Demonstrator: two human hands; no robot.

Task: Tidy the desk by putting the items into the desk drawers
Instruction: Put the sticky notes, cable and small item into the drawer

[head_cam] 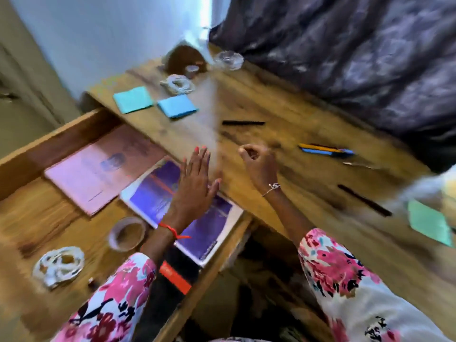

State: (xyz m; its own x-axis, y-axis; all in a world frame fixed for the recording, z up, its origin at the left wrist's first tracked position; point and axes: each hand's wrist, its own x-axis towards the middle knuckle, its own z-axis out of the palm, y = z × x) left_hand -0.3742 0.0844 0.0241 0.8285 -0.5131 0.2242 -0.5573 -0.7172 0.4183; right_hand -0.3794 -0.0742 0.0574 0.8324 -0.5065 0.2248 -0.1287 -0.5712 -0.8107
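The open wooden drawer (37, 218) holds a pink booklet (98, 169), a purple booklet (158, 193), a tape roll (127, 234) and a white coiled cord (59, 266). My left hand (195, 181) lies flat with straight fingers over the purple booklet at the desk edge. My right hand (259, 164) hovers over the desk (283, 134) with fingers curled; nothing shows in it. On the desk lie two blue sticky-note pads (133, 99) (177, 106), a black pen (243, 123), a bundle of coloured pencils (325, 150), another dark pen (364, 200) and a green note pad (429, 224).
A white coiled cable (177, 85), a brown round object (185, 59) and a glass dish (228, 60) stand at the desk's far end. A dark patterned curtain (345, 45) hangs behind the desk. The frame is motion-blurred.
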